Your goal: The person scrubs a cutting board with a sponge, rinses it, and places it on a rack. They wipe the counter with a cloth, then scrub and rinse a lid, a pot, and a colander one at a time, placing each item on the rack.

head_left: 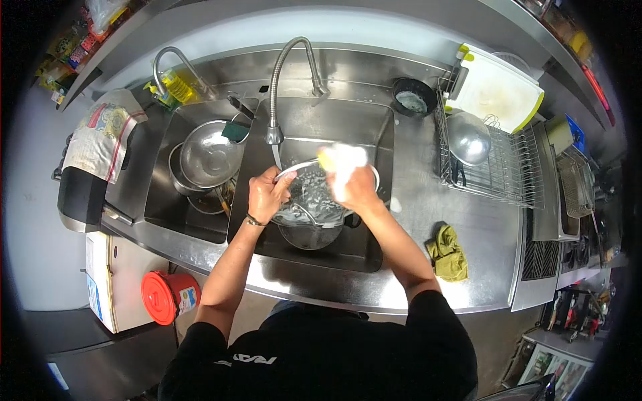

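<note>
My left hand (266, 195) grips the rim of a wide, round bowl (309, 188) over the right sink basin. Wet suds and glare cover the inside of the bowl, so its material is hard to tell. My right hand (354, 189) is closed on a yellow sponge (326, 159) at the bowl's far right rim. Bright white foam hides most of the sponge and some fingers. Below the bowl, a rounded pan (311, 236) shows in the basin. From the flexible faucet (273, 134), water runs down close to the rim by my left hand.
The left basin holds a metal bowl (212, 155) with a green scouring pad (235, 131). Yellow soap bottles (177, 87) stand behind it. To the right are a small black bowl (412, 98), a wire dish rack (491, 170), a white cutting board (496, 88) and a yellow-green cloth (449, 254).
</note>
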`<state>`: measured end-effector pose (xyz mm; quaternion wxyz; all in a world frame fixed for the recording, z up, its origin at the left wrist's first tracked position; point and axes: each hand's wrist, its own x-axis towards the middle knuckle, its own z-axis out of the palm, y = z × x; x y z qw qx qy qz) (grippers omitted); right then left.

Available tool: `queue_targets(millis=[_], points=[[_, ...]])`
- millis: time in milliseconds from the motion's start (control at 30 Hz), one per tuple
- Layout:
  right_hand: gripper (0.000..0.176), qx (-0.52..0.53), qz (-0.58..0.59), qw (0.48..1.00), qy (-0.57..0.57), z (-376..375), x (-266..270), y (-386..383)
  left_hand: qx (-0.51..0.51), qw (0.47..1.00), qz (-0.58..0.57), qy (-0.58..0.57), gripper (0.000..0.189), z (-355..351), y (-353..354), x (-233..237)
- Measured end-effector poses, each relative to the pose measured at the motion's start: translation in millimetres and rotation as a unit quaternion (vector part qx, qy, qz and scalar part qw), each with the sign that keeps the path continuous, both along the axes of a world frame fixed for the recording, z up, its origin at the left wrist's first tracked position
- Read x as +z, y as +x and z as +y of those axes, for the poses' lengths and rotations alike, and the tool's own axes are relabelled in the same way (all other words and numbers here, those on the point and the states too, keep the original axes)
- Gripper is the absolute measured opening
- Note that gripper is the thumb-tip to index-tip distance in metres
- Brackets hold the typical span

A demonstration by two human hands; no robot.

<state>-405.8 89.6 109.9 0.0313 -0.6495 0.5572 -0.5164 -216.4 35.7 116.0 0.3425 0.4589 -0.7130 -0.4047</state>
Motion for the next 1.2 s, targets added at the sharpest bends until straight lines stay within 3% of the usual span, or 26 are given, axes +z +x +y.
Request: queue_targets(millis=[33,133,233,300,333,433,500,533,567,633,667,733,900,1033,1067,1100,1133,1200], points=[[0.028,0.028,0.174,0.98,-0.089,-3.2,8.8,3.2,-0.006,1.0,-0.016,-0.015,0.037,1.2,-1.2,1.7],[0.03,0.105,0.186,0.976,-0.04,-17.9,-22.4,-21.3,0.011,0.999,-0.036,-0.032,0.037,7.9,-0.6,3.9],[0.031,-0.069,0.193,0.977,0.05,-13.1,-32.9,-34.4,0.04,0.998,-0.054,-0.016,0.038,3.5,1.3,6.7],[0.031,-0.003,0.129,0.99,0.052,-17.5,-39.9,-13.0,0.028,0.997,-0.067,-0.034,0.037,3.5,-5.0,6.5],[0.035,-0.007,0.19,0.981,-0.046,-16.1,-32.3,1.8,0.022,0.996,-0.077,-0.038,0.037,7.5,-5.1,4.4],[0.041,0.115,0.273,0.955,0.009,-21.1,-32.7,7.9,0.046,0.999,-0.002,-0.007,0.037,7.0,-5.1,-10.4],[0.042,0.065,0.293,0.951,0.075,-22.2,-34.6,-23.7,0.053,0.999,-0.005,-0.006,0.037,3.2,-2.2,-10.9],[0.047,0.017,0.257,0.966,0.002,-24.8,-45.7,-32.5,0.065,0.998,-0.003,-0.001,0.038,3.4,-1.6,-9.7],[0.047,0.018,0.258,0.966,0.001,-28.4,-58.2,-33.3,0.077,0.997,0.0,0.003,0.038,2.3,-2.1,-9.1],[0.042,0.1,0.345,0.933,-0.013,-27.8,-49.8,-18.5,0.064,0.998,0.001,0.011,0.039,-3.2,-5.5,-7.6],[0.041,0.139,0.334,0.931,-0.045,-29.9,-43.2,-16.4,0.031,0.999,-0.028,0.004,0.039,-4.1,-6.5,-4.5],[0.04,0.157,0.342,0.924,-0.064,-38.0,-42.7,-21.4,-0.011,0.997,-0.081,-0.004,0.038,-11.7,-5.4,-6.6],[0.037,0.187,0.376,0.896,-0.141,-41.0,-36.6,-25.8,-0.04,0.996,-0.086,-0.006,0.034,-11.7,-6.7,3.2],[0.038,0.036,0.289,0.955,-0.052,-34.4,-91.6,-56.4,0.066,0.998,0.006,0.019,0.036,-19.0,0.6,7.4],[0.043,-0.014,0.046,0.999,0.005,-24.3,-116.5,-40.3,0.082,0.994,0.071,0.033,0.036,-18.4,0.8,8.6],[0.048,-0.036,0.044,0.998,0.015,-12.8,-121.4,-25.6,0.099,0.985,0.135,0.048,0.037,-15.6,0.3,8.7],[0.05,-0.052,-0.02,0.998,0.0,-5.9,-141.5,-6.2,0.102,0.984,0.134,0.049,0.037,-12.8,-2.8,5.7],[0.052,-0.124,-0.118,0.985,0.002,4.9,-155.9,43.6,0.163,0.955,0.244,0.04,0.036,-7.7,-16.6,-3.9]])
